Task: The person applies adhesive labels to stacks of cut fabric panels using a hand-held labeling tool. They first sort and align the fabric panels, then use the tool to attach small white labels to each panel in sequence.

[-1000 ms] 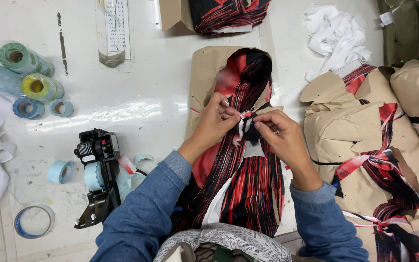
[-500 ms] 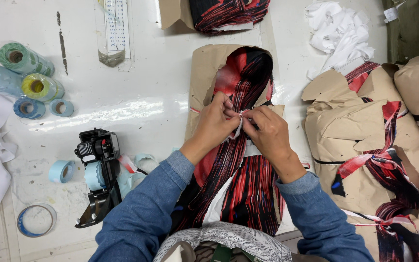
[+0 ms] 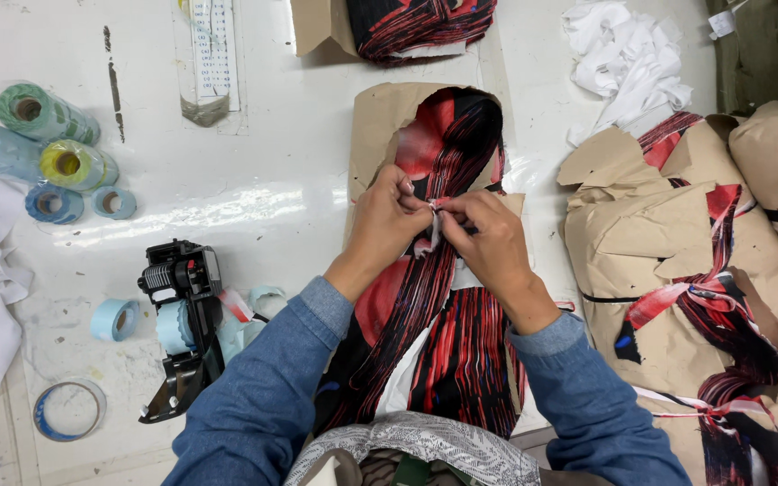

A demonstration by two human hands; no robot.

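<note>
Head view: red-and-black striped fabric bundle [image 3: 443,297] lies on brown paper [image 3: 380,126] on the tabletop [image 3: 263,180]. Left hand [image 3: 384,225] and right hand [image 3: 493,238] fingers pinch closed on a white tie strip [image 3: 434,229] at mid-bundle.

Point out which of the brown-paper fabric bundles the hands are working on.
The middle bundle, directly in front of the person: both hands, left hand and right hand, pinch a strip at its centre. The bundles at right lie untouched.

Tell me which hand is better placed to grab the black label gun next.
Left, probably. The label gun lies on the white table on the left hand's side, just beyond that forearm. The right hand would have to cross the red-and-black fabric bundle. Both are pinching the tie.
</note>
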